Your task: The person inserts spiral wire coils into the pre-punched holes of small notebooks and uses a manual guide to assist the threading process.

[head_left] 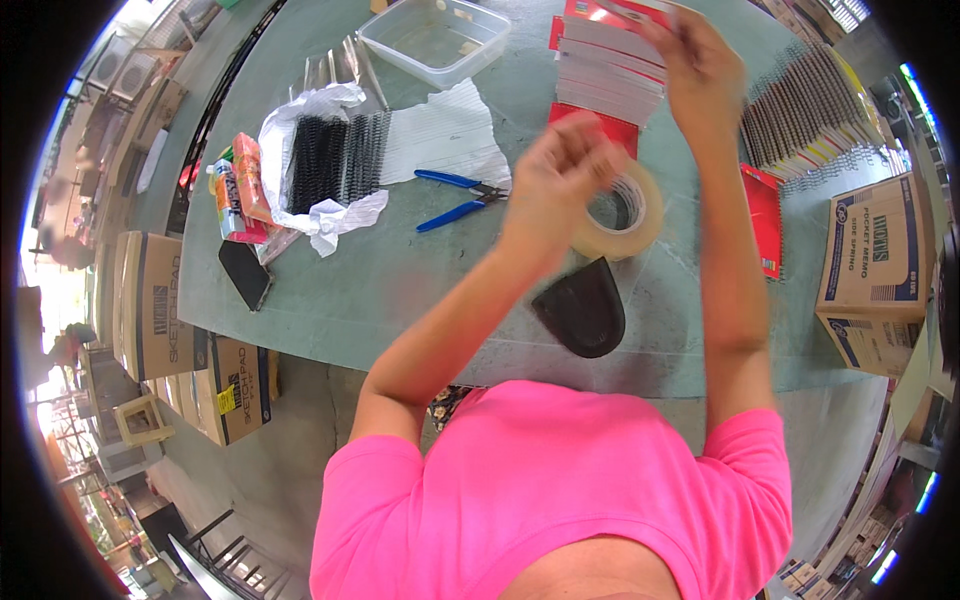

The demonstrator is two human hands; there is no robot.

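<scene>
My right hand (705, 75) is raised at the far side of the table, its fingers pinched on the edge of a thin red-and-white memo pad, slightly blurred. Below that pad lies a fanned stack of red-covered memo pads (610, 80). My left hand (575, 165) hovers just left of a roll of clear tape (648, 215), its fingers curled together; whatever they hold, if anything, is too small to make out. Blue-handled pliers (455, 205) lie to its left. Nearer me rests a dark rounded case-like object (585, 315).
Black spiral coils (335, 160) lie on crumpled white paper at left, near a phone (244, 275) and small colourful packets (238, 190). A clear plastic tub (435, 45) stands at the back. Right are piled spiral-bound pads (805, 110), a red pad (765, 220) and a carton (870, 245).
</scene>
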